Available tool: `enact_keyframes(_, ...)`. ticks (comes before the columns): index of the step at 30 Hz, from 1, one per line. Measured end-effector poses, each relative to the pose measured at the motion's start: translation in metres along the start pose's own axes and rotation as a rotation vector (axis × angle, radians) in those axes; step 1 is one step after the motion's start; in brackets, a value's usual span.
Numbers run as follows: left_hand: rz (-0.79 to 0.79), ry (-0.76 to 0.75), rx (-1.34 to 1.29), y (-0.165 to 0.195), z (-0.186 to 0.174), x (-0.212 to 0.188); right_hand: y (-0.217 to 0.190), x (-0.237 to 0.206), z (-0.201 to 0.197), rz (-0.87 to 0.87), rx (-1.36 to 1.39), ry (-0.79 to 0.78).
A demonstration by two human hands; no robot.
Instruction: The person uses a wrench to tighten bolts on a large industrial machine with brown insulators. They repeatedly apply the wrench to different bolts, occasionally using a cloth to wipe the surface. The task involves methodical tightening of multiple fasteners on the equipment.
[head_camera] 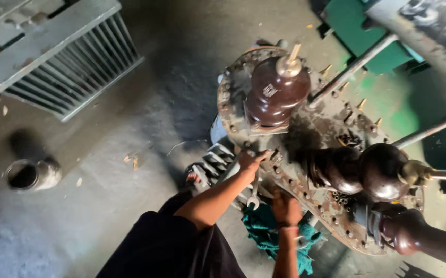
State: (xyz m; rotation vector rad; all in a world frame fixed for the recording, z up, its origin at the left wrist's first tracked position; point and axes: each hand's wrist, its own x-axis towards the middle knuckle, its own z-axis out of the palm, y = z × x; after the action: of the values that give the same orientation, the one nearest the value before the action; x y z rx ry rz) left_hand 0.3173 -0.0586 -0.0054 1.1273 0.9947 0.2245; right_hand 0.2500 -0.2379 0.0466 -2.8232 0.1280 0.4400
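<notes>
A rusty round transformer cover (326, 128) with bolts around its rim carries brown porcelain bushings: one upright (277, 92), two more at the right (372, 170). My left hand (251, 160) reaches to the near rim, fingertips pinched on a bolt there. My right hand (286, 207) is curled against the rim lower down; what it holds is hidden in shadow. A steel open-end spanner (254, 198) hangs between the two hands, touching the rim. A teal cloth (267, 231) lies under my right hand.
Grey cooling fins (212, 162) stick out below the cover. A finned grey radiator panel (63, 62) lies on the concrete floor at the upper left, a short metal cylinder (30, 175) at the left. Two steel bars (357, 64) and green equipment (367, 25) stand at the upper right.
</notes>
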Motion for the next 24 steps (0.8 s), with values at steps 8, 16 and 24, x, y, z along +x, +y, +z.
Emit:
enact_keyframes(8,0.118,0.127,0.142,0.007,0.007,-0.008,0.030,0.022,-0.005,0.028,-0.154,-0.104)
enact_keyframes(16,-0.020,0.048,0.113,0.037,0.002,-0.028,0.026,0.019,0.001,0.225,-0.178,-0.129)
enact_keyframes(24,-0.053,-0.110,0.209,0.080,-0.038,-0.044,-0.025,-0.025,0.003,0.485,-0.126,0.231)
